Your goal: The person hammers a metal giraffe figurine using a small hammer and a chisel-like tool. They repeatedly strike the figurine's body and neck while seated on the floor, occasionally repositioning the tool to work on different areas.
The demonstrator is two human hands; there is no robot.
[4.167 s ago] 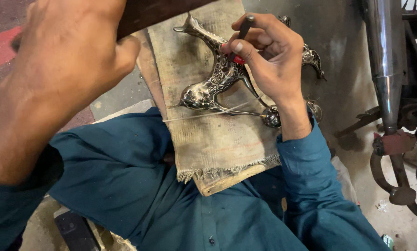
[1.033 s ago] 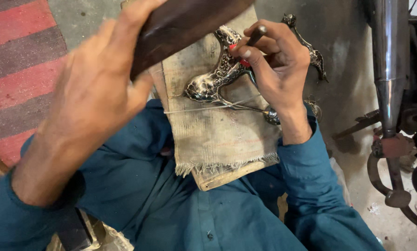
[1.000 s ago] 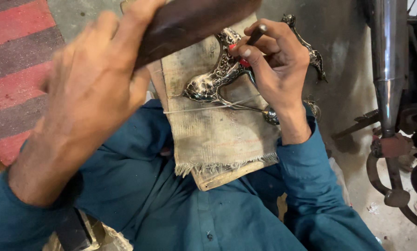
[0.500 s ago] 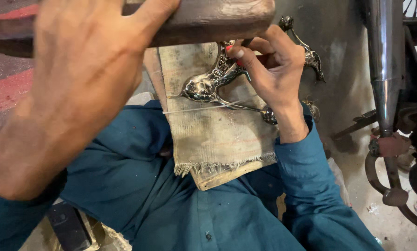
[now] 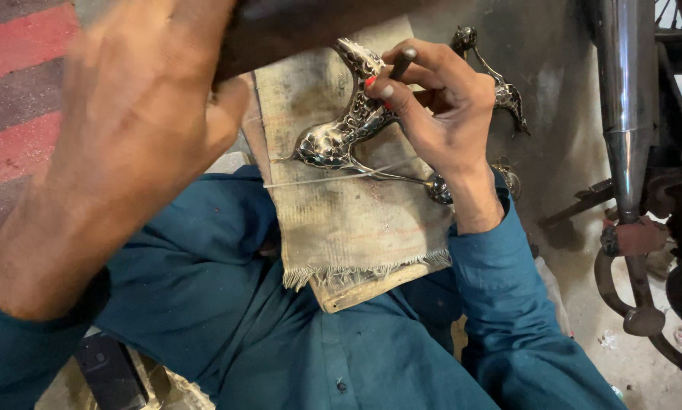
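My left hand [image 5: 128, 129] is close to the camera at upper left, shut on a dark wooden mallet [image 5: 303, 30] that runs off the top edge. My right hand [image 5: 440, 114] pinches a thin metal punch [image 5: 402, 61] and holds its tip against the neck of a silver, patterned animal-shaped figure [image 5: 333, 140]. The figure lies on a worn beige cloth [image 5: 356, 220] draped over a wooden board [image 5: 356, 292] on my lap. My right wrist hides part of the figure's thin legs.
A second silver figure [image 5: 500, 87] lies on the grey floor behind my right hand. A shiny metal pipe [image 5: 622, 91] and dark machine parts stand at the right. A red striped mat [image 5: 14, 99] covers the upper left. A dark object [image 5: 113, 372] sits at lower left.
My left hand has swung the mallet, which lay across the top half a second ago and now sits higher, uncovering the figure's head. My right hand stays on the punch.
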